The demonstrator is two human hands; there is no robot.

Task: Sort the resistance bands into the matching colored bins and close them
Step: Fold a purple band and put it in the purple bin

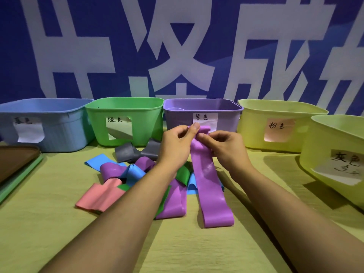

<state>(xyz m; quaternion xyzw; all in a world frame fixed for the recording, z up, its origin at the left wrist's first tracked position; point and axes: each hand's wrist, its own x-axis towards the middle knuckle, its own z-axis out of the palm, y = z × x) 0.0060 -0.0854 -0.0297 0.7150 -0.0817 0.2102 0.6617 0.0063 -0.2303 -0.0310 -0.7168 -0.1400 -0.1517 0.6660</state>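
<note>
Purple band (208, 186) before purple bin (228, 123)

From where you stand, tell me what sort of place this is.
Probably a staged sorting station, not a home: a row of paper-labelled bins like the purple bin, loose resistance bands on a table, and a printed banner behind.

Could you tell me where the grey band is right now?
In the head view, the grey band lies on the table, centre-left, just in front of the green bin and beyond the left hand.
</note>
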